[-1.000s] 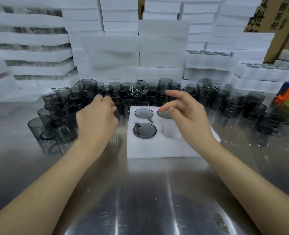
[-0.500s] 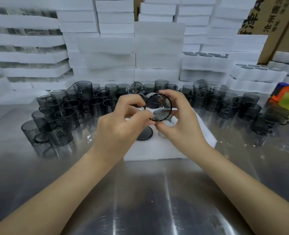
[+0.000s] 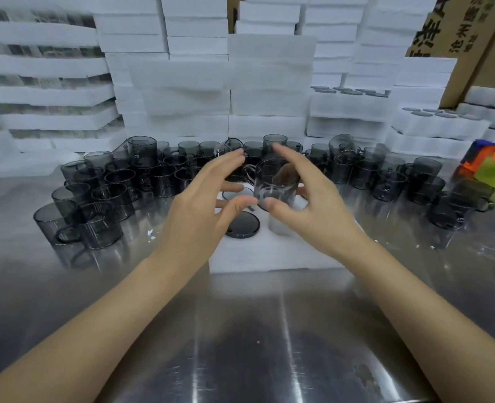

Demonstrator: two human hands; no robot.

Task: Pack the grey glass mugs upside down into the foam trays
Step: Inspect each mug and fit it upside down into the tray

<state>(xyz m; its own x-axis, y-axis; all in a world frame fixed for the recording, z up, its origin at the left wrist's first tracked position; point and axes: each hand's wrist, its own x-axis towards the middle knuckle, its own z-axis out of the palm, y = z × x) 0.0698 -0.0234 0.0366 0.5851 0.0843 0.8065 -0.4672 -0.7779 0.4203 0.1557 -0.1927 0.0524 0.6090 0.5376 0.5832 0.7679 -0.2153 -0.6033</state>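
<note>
A white foam tray (image 3: 269, 254) lies on the steel table in front of me. In its near-left slot sits one grey mug upside down (image 3: 242, 225), with another (image 3: 234, 194) behind it. The near-right slot (image 3: 281, 228) is empty. Just above the tray, my right hand (image 3: 313, 205) grips a grey glass mug (image 3: 275, 181) between thumb and fingers, its handle pointing left. The mug is blurred. My left hand (image 3: 205, 202) hovers beside it with its fingers spread, and holds nothing.
Loose grey mugs crowd the table on the left (image 3: 101, 199), behind the tray and on the right (image 3: 415, 178). Foam tray stacks (image 3: 269, 82) wall the back, with packed trays (image 3: 438, 123) at right. There is a cardboard box (image 3: 473, 39) and a colourful object (image 3: 493, 167) at far right.
Half a second ago both hands held the mug with its mouth towards me. My left hand has since let go and opened, and the mug has turned in my right hand.
</note>
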